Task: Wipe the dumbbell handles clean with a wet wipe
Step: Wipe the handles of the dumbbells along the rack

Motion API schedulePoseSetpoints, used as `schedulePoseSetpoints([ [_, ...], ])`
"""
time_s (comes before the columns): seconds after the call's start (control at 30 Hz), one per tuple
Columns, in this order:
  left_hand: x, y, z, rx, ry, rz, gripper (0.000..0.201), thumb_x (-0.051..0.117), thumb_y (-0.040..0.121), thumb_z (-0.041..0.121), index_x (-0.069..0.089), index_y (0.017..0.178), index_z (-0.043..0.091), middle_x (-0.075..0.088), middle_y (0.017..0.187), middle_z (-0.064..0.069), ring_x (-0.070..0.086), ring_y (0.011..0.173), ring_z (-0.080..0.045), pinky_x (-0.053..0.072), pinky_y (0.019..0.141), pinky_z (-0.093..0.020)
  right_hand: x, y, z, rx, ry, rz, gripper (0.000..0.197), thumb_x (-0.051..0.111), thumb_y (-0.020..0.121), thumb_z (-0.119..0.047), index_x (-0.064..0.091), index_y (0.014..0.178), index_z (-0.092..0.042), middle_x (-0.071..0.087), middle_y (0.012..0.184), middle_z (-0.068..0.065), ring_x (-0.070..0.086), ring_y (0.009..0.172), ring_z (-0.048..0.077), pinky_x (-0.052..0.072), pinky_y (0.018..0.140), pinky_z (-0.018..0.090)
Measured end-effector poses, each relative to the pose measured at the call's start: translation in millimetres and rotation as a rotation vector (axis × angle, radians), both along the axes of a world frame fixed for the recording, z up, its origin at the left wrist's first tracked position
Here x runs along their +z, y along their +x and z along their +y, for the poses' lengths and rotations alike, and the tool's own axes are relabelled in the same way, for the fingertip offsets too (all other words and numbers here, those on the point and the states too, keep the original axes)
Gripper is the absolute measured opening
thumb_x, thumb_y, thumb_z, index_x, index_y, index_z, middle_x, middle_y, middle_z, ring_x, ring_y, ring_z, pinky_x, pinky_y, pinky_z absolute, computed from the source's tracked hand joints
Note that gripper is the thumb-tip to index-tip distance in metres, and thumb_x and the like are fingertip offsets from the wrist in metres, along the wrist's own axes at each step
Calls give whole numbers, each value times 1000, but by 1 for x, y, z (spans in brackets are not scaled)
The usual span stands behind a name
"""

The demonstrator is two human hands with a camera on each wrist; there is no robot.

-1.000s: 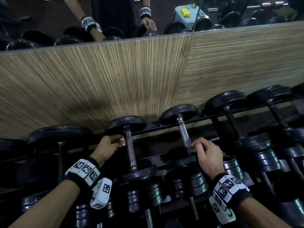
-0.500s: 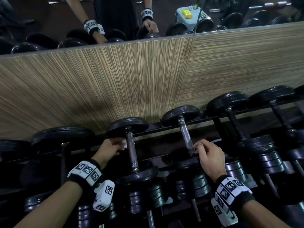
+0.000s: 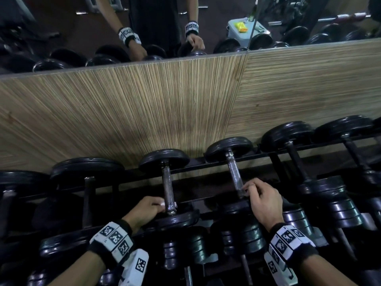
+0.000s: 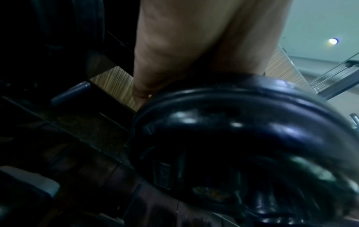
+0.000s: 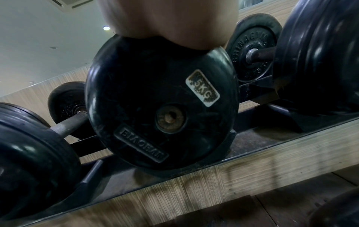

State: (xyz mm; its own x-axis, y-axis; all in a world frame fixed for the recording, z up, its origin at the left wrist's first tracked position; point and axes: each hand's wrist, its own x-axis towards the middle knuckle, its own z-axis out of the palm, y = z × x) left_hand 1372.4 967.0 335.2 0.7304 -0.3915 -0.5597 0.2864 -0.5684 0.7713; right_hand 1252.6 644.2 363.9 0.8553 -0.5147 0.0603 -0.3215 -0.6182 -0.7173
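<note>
Two black-plated dumbbells lie side by side on the rack in the head view. My left hand [image 3: 158,206] pinches a white wet wipe [image 3: 163,203] round the near end of the left dumbbell's steel handle [image 3: 166,182], just above its front plate [image 3: 177,220]. My right hand [image 3: 248,189] curls its fingers on the near end of the right dumbbell's handle [image 3: 234,174]. In the left wrist view my palm [image 4: 194,46] sits behind a blurred black plate [image 4: 242,145], with the wipe hidden. The right wrist view shows a plate marked 5KG [image 5: 161,104] below my palm [image 5: 169,20].
A wood-grain wall panel [image 3: 144,110] rises close behind the rack rail [image 3: 206,165], with a mirror [image 3: 156,23] above it. Heavier dumbbells [image 3: 329,195] crowd the right, another dumbbell [image 3: 86,172] lies at the left, and a lower tier [image 3: 243,238] sits beneath my wrists.
My left hand has slid the wipe down the left handle, from near the far plate to the near end. My right hand has stayed on the right handle.
</note>
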Motion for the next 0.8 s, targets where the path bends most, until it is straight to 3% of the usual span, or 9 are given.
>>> schedulePoseSetpoints([
  [0.07, -2, -4, 0, 27, 57, -39, 42, 62, 91, 0, 70, 55, 20, 63, 64, 8, 53, 70, -8, 39, 72, -24, 0, 0, 0, 7, -1, 11, 29, 36, 83, -40, 63, 74, -33, 66, 67, -13, 61, 71, 8, 47, 66, 35],
  [0.13, -1, -7, 2, 49, 66, -77, 41, 63, 89, -1, 68, 53, 19, 65, 65, 6, 55, 70, -8, 40, 75, -27, 1, 0, 0, 14, -7, 35, 28, 38, 84, -41, 63, 75, -33, 66, 67, -12, 61, 71, 9, 46, 66, 34],
  [0.23, 10, -14, 8, 86, 73, -171, 29, 66, 90, 6, 75, 69, 24, 75, 79, 7, 65, 79, -5, 46, 79, -23, 10, 2, 3, 15, -17, 86, 20, 52, 92, -32, 65, 76, -33, 66, 65, -11, 62, 68, 15, 49, 68, 37],
  [0.37, 38, -31, 17, 86, 87, -345, 22, 66, 92, 11, 70, 91, 32, 75, 88, 9, 68, 86, -1, 46, 78, -17, 31, 8, 33, 136, -38, 105, 10, 66, 92, -31, 70, 83, -31, 65, 63, -15, 64, 68, 10, 50, 78, 36],
  [0.53, 78, -52, 30, 274, -23, -408, 8, 79, 82, 13, 73, 86, 18, 76, 76, 1, 71, 72, -11, 51, 69, -17, 47, 24, 120, 515, 471, 19, 12, 66, 94, -15, 70, 97, -26, 62, 72, -14, 54, 66, 3, 50, 72, 23],
  [0.6, 95, -62, 39, 291, -94, -402, 7, 79, 82, 14, 75, 86, 17, 76, 79, -1, 71, 71, -13, 52, 67, -18, 49, 29, 158, 607, 578, 31, 21, 62, 97, -14, 66, 116, -23, 66, 93, -6, 61, 80, 9, 53, 83, 25],
  [0.67, 109, -71, 52, 320, -153, -389, 8, 78, 83, 14, 76, 90, 16, 76, 82, -3, 71, 74, -12, 53, 67, -18, 54, 33, 191, 674, 630, 58, 31, 56, 102, -16, 58, 132, -19, 66, 113, 0, 65, 98, 11, 51, 91, 19],
  [0.73, 116, -78, 69, 351, -198, -404, 9, 77, 83, 13, 75, 91, 14, 76, 83, -7, 70, 75, -13, 54, 69, -20, 61, 35, 218, 699, 711, 87, 25, 53, 104, -17, 60, 128, -14, 69, 105, 0, 65, 89, 7, 52, 81, 18],
  [0.8, 118, -82, 89, 378, -215, -427, 11, 78, 81, 11, 74, 91, 10, 76, 82, -9, 70, 75, -15, 55, 69, -23, 65, 37, 242, 703, 750, 104, 15, 55, 103, -16, 67, 109, -10, 69, 85, 0, 63, 69, 4, 52, 63, 20],
])
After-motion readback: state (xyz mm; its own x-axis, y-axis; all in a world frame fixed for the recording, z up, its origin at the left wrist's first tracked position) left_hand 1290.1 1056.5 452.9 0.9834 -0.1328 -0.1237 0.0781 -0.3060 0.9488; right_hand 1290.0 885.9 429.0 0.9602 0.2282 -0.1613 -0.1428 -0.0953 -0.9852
